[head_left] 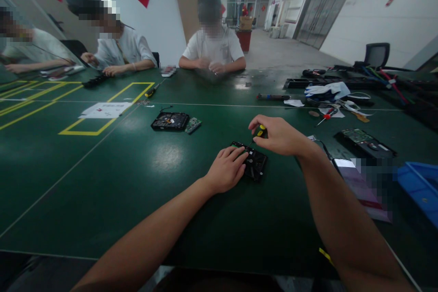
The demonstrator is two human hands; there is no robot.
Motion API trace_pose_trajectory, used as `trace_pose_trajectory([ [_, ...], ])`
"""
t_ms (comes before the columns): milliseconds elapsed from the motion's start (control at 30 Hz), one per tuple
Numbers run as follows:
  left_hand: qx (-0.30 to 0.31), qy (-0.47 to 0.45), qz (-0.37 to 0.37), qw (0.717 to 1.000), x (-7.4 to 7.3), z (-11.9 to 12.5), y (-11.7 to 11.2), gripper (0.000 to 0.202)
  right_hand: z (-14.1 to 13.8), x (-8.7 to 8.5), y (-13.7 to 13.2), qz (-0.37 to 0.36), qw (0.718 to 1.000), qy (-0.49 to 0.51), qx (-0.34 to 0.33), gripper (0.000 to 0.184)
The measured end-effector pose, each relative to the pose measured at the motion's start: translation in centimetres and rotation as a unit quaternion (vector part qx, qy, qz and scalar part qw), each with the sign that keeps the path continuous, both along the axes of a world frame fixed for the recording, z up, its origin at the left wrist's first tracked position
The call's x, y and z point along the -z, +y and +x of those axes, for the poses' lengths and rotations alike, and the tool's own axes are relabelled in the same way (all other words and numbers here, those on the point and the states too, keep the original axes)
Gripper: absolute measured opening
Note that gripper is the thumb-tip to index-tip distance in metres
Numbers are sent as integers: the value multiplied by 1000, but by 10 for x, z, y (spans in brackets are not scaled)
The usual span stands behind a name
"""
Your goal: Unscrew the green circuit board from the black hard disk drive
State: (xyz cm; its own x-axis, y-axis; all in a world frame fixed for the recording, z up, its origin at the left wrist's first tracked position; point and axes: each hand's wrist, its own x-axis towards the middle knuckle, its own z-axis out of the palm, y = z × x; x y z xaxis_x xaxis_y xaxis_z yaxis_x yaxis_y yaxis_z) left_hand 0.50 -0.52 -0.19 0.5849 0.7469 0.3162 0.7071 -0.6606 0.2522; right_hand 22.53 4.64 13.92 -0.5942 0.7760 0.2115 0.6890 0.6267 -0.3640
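Note:
A black hard drive (256, 163) with a bit of green circuit board lies on the green table in front of me. My left hand (226, 168) grips its left end, fingers over the top and thumb along the near side. Above the drive's far edge, my right hand (275, 136) is closed around a screwdriver (260, 131) with a black and yellow handle. Its thin shaft points down towards the drive; whether the tip sits in a screw is too small to tell.
Left of centre lie another opened drive (170, 121) and a loose circuit board (193, 125). On the right are a drive (367, 142), a red screwdriver (329, 115), gloves (326, 91), a purple-white packet (362, 187) and a blue bin (419, 187). Several people sit across the table.

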Motion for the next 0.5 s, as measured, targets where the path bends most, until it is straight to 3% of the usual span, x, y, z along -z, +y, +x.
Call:
trace_pose_trajectory([
  [133, 5, -2, -1, 1000, 1, 0, 1, 49, 0, 5, 3, -9, 999, 13, 33, 34],
  [333, 5, -6, 8, 1000, 5, 0, 2, 50, -3, 8, 5, 14, 999, 2, 42, 12],
  [500, 3, -6, 11, 1000, 5, -1, 2, 49, 0, 8, 7, 18, 999, -5, 42, 9],
])
